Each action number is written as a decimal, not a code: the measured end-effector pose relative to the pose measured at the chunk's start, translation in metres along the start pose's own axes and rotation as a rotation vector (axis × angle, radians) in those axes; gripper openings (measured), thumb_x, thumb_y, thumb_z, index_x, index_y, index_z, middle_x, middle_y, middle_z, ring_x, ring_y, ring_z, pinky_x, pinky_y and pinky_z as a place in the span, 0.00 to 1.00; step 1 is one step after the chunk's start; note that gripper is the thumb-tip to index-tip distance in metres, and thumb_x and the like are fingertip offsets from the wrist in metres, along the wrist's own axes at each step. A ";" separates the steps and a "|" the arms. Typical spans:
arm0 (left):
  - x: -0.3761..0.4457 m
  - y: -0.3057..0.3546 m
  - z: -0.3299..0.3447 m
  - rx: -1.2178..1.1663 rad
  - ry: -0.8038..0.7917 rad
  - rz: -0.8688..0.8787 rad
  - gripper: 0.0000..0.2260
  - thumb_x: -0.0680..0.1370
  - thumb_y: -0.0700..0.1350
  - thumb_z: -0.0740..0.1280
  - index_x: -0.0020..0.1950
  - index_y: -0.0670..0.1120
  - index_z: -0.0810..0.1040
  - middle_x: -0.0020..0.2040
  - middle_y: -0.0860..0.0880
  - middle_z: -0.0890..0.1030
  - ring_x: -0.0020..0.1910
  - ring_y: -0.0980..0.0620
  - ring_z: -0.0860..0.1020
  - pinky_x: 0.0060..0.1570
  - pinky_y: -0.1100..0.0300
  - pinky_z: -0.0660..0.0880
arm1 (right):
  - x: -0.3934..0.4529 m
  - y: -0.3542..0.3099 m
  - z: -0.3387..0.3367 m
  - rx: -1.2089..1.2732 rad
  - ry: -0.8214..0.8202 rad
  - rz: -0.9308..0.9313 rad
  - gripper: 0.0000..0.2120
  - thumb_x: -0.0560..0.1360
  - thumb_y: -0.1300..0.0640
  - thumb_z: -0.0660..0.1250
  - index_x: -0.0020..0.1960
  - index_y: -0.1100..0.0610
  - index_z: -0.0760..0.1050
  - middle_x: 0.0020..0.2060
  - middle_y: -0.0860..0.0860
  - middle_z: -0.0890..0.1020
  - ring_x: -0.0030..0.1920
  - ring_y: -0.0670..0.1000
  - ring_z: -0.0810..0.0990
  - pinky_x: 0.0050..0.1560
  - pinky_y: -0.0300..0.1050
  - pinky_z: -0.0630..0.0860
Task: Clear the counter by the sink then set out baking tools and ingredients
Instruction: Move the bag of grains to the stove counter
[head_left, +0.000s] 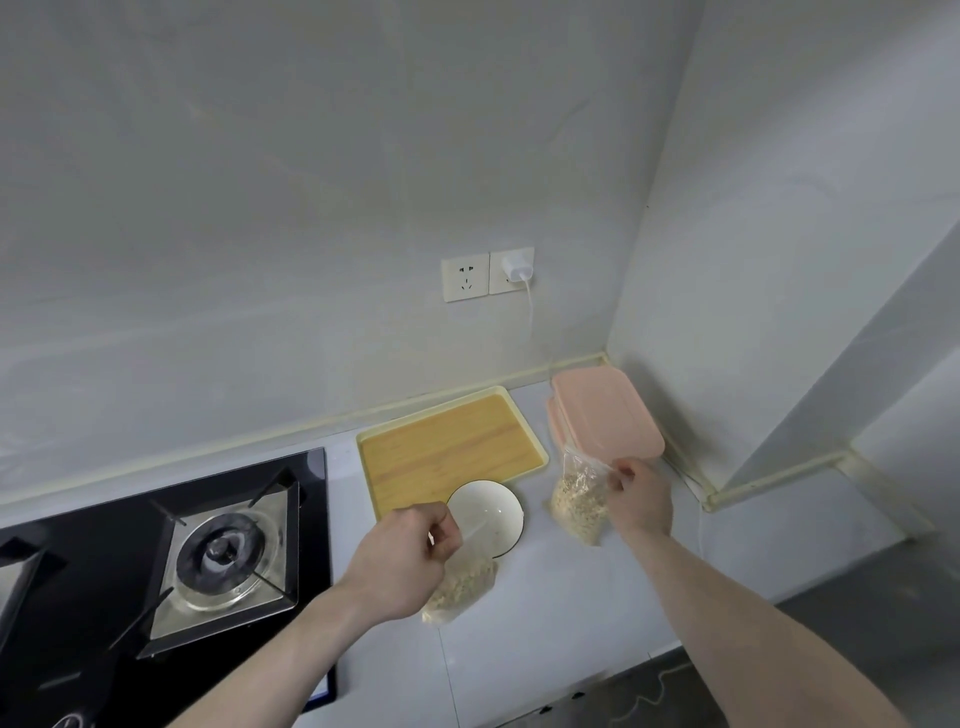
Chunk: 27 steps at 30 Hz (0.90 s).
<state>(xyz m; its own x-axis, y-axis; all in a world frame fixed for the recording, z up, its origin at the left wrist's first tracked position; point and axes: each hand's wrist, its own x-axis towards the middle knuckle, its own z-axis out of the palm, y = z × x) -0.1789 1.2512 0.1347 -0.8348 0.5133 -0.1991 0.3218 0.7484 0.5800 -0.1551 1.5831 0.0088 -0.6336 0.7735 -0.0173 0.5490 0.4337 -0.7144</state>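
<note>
Head view looks down on my pale grey table (597, 613), which runs into the corner of two grey walls. Largest on it is the black gas stove (171, 571) at the left edge, one burner in plain sight. Just right of the stove lies the yellow tray (447, 447) with its wood-toned floor, pushed back near the wall. Right of the tray, in the corner, sits a stack of pink lidded containers (605, 415). A white bowl (485, 512) with a dark rim stands at the tray's near edge, overlapping its front lip.

My left hand (400, 561) hangs over the table in front of the bowl, fingers curled, the grip pinching the top of a clear bag of oats (462, 584); that bag hangs below and right of the hand, its base near the table, just in front of the bowl. My right hand (639, 496) is further right, near the containers, its grip pinching the top of a second bag of oats (579, 499), which hangs to the left of the hand, between the bowl and the hand. I cannot tell whether either bag touches the table.

On the back wall are a double socket (465, 277) and a white plug (517, 265) with its cable dropping down
</note>
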 end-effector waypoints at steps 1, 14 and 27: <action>0.002 0.001 0.001 0.004 -0.003 0.004 0.07 0.77 0.44 0.66 0.40 0.54 0.77 0.38 0.61 0.80 0.33 0.59 0.75 0.36 0.64 0.72 | -0.001 0.001 0.000 0.002 0.015 0.002 0.10 0.75 0.62 0.71 0.56 0.58 0.82 0.52 0.56 0.83 0.56 0.63 0.80 0.52 0.50 0.78; 0.026 0.013 0.016 0.092 -0.124 0.169 0.05 0.77 0.43 0.67 0.42 0.52 0.77 0.38 0.63 0.79 0.35 0.62 0.75 0.39 0.63 0.74 | -0.141 -0.065 -0.044 0.402 -0.556 -0.219 0.25 0.71 0.72 0.64 0.57 0.45 0.82 0.50 0.36 0.83 0.53 0.40 0.80 0.45 0.35 0.76; 0.036 0.012 0.026 -0.015 -0.014 0.159 0.06 0.75 0.52 0.74 0.43 0.54 0.77 0.43 0.61 0.81 0.45 0.61 0.78 0.46 0.62 0.76 | -0.136 -0.046 -0.037 0.093 -0.326 -0.264 0.09 0.75 0.50 0.71 0.39 0.52 0.78 0.34 0.47 0.81 0.39 0.49 0.80 0.44 0.49 0.78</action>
<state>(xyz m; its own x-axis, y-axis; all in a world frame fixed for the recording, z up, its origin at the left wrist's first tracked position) -0.1938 1.2898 0.1144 -0.7673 0.6310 -0.1145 0.4429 0.6505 0.6170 -0.0739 1.4755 0.0699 -0.8932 0.4483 -0.0345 0.3024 0.5421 -0.7840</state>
